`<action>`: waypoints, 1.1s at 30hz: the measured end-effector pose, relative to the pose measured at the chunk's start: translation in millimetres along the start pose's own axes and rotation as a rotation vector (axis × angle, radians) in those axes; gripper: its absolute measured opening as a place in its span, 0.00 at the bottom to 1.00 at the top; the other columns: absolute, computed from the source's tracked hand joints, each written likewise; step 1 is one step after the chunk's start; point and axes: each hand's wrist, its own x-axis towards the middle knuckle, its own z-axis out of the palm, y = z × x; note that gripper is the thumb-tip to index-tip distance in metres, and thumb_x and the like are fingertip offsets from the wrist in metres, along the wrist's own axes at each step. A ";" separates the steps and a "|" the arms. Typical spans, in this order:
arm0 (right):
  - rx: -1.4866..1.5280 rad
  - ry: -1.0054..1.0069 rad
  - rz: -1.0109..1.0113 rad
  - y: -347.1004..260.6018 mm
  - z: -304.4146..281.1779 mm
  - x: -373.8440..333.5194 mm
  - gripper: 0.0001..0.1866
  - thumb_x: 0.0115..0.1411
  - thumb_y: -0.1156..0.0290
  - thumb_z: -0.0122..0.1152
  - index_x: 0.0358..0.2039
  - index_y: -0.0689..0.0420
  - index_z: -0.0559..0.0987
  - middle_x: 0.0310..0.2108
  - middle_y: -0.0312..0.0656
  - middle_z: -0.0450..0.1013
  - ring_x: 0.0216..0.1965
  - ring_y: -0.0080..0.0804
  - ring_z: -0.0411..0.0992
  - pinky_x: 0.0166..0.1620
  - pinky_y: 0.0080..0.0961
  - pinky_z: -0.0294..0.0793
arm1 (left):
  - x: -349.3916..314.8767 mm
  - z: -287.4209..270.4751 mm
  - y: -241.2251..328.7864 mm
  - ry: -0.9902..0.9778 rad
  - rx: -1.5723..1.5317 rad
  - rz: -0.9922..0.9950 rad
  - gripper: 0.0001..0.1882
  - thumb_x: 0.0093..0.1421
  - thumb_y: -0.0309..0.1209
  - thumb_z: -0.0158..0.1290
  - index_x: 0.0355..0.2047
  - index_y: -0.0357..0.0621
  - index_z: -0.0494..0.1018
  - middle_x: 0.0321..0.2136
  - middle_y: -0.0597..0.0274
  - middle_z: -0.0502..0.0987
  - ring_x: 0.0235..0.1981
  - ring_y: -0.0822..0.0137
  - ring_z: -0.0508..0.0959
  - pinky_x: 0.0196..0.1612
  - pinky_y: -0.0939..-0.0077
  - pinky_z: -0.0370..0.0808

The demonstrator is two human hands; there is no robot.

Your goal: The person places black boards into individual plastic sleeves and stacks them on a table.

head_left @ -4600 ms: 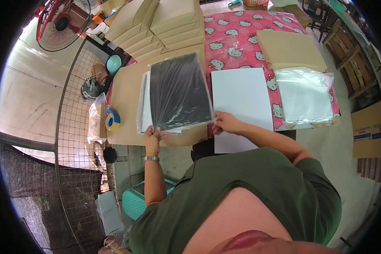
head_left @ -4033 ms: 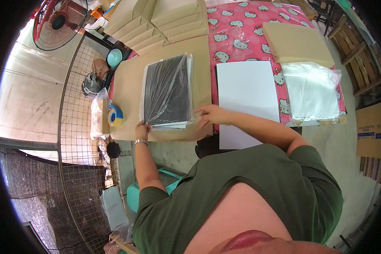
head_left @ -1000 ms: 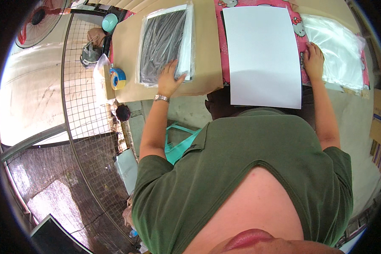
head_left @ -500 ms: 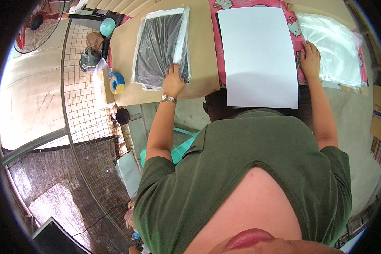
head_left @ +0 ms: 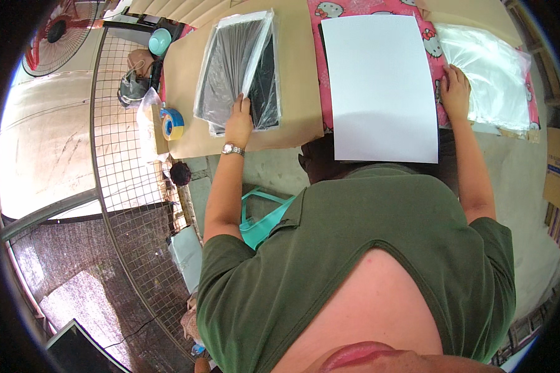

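Head view: brown cardboard-covered table; left hand rests flat on glossy black plastic-wrapped sheets; right hand, fingers spread, presses crinkled clear bags, beside smooth white rectangular sheet.

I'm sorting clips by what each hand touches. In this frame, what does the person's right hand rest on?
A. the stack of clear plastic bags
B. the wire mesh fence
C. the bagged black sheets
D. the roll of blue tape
A: the right hand lies on the near left edge of the stack of clear plastic bags, while the left hand is on the bagged black sheets.
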 end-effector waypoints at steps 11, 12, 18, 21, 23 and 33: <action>0.053 0.011 0.004 0.4 3.6 3.1 0.15 0.55 0.66 0.53 0.43 0.53 0.74 0.47 0.43 0.70 0.51 0.43 0.65 0.54 0.39 0.62 | -3.5 -9.1 -23.5 0.095 -0.109 0.071 0.23 0.50 0.18 0.45 0.49 0.42 0.62 0.49 0.50 0.67 0.49 0.48 0.70 0.47 0.60 0.72; 0.107 -0.021 0.058 6.8 5.3 5.1 0.14 0.55 0.67 0.54 0.43 0.52 0.75 0.46 0.43 0.70 0.50 0.43 0.66 0.53 0.38 0.63 | -1.2 -5.4 -21.1 0.077 -0.180 0.049 0.24 0.49 0.17 0.45 0.49 0.41 0.62 0.48 0.48 0.68 0.48 0.47 0.69 0.47 0.60 0.71; 0.348 0.172 0.074 -67.1 -34.9 54.7 0.12 0.56 0.69 0.56 0.41 0.52 0.77 0.42 0.44 0.73 0.45 0.44 0.70 0.50 0.34 0.67 | 32.2 10.6 -91.1 0.455 -0.326 -0.110 0.24 0.49 0.35 0.59 0.44 0.37 0.68 0.46 0.47 0.71 0.49 0.49 0.69 0.53 0.61 0.65; 0.923 -0.143 0.113 -139.8 -24.9 72.8 0.12 0.59 0.70 0.53 0.44 0.55 0.75 0.41 0.40 0.74 0.45 0.29 0.71 0.49 0.24 0.67 | 64.5 30.8 -153.6 0.422 -0.276 -0.474 0.28 0.50 0.42 0.59 0.46 0.35 0.68 0.46 0.43 0.70 0.49 0.47 0.69 0.53 0.61 0.65; 1.257 -0.492 0.125 -208.5 -15.9 72.1 0.12 0.60 0.70 0.52 0.43 0.61 0.74 0.40 0.39 0.74 0.42 0.24 0.70 0.47 0.22 0.68 | 73.1 49.6 -199.4 0.323 -0.285 -0.650 0.31 0.51 0.47 0.57 0.47 0.33 0.68 0.47 0.40 0.69 0.50 0.47 0.69 0.53 0.60 0.65; 1.574 -1.323 0.731 -372.0 94.8 8.6 0.28 0.57 0.58 0.57 0.53 0.61 0.67 0.47 0.43 0.68 0.46 0.36 0.67 0.51 0.30 0.62 | 98.1 76.6 -262.1 0.037 -0.340 -0.838 0.49 0.53 0.67 0.39 0.57 0.31 0.59 0.52 0.35 0.64 0.56 0.43 0.63 0.60 0.58 0.56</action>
